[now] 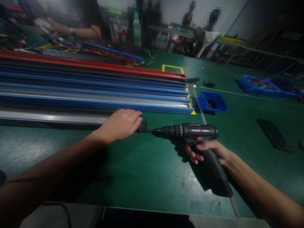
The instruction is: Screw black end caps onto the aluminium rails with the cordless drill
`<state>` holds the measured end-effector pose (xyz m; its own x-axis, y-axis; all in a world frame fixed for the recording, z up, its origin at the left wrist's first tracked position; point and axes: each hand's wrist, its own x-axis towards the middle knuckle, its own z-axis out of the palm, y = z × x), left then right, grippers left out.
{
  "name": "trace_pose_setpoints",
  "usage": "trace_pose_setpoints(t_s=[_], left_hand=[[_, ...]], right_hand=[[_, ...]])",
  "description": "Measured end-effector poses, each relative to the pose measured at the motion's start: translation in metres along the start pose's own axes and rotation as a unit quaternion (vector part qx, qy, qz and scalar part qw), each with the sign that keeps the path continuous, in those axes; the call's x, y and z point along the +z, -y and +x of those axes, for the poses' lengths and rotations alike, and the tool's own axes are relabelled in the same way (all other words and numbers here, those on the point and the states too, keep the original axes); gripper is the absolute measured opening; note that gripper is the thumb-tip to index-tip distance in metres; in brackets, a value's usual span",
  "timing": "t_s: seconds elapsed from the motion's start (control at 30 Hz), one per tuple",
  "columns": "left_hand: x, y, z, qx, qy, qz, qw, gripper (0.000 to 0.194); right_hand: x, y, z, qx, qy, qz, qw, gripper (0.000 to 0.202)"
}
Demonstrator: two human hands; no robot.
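My right hand (206, 152) is wrapped round the handle of a black power drill (194, 130), which points left. Its bit meets a small black end piece (143, 126) at the right end of a silver and black metal profile (54, 117). Over that same end lies my left hand (122, 123), its fingers curled round the profile and pressed near the end piece. Whether the bit sits in a screw is too small to tell. Behind the profile, several blue metal profiles (95, 95) lie side by side, with red ones (95, 65) farther back.
A blue bin (212, 102) with small dark parts stands beyond the drill. Farther right are a dark flat object (274, 134) and a blue tray (266, 86) of small parts. Bundled wires (78, 47) lie at the back left, near a co-worker's hands (57, 28).
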<state>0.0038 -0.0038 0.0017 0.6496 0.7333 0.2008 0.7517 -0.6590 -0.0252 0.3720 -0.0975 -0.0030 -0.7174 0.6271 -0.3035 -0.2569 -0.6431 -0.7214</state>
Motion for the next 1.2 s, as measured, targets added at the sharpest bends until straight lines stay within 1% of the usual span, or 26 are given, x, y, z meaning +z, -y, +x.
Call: trace_pose_setpoints(t_s=[0.23, 0.37, 0.53, 0.7, 0.97, 1.2], left_hand=[[-0.0012, -0.0010, 0.0003, 0.001, 0.000, 0.004, 1.000, 0.054], [-0.0016, -0.0016, 0.0007, 0.012, -0.003, 0.019, 1.000, 0.056], [-0.0033, -0.0025, 0.0013, 0.003, 0.003, 0.005, 1.000, 0.054], [-0.0035, -0.0029, 0.0010, 0.002, 0.004, 0.007, 1.000, 0.054], [-0.0026, -0.0026, 0.0006, 0.009, 0.005, 0.026, 1.000, 0.054], [-0.0023, -0.0026, 0.0007, 0.003, -0.003, 0.014, 1.000, 0.052]], right_hand=[[0.0011, -0.0005, -0.0001, 0.001, -0.022, -0.009, 1.000, 0.023], [0.0017, -0.0004, 0.0004, -0.003, -0.020, -0.011, 1.000, 0.023], [0.0002, -0.0016, -0.0010, 0.005, -0.033, -0.003, 0.999, 0.024], [-0.0026, -0.0024, -0.0020, -0.001, -0.024, -0.008, 1.000, 0.024], [-0.0005, -0.0018, -0.0019, -0.005, -0.034, -0.016, 0.999, 0.023], [-0.0012, -0.0018, -0.0016, -0.002, -0.028, -0.009, 1.000, 0.023]])
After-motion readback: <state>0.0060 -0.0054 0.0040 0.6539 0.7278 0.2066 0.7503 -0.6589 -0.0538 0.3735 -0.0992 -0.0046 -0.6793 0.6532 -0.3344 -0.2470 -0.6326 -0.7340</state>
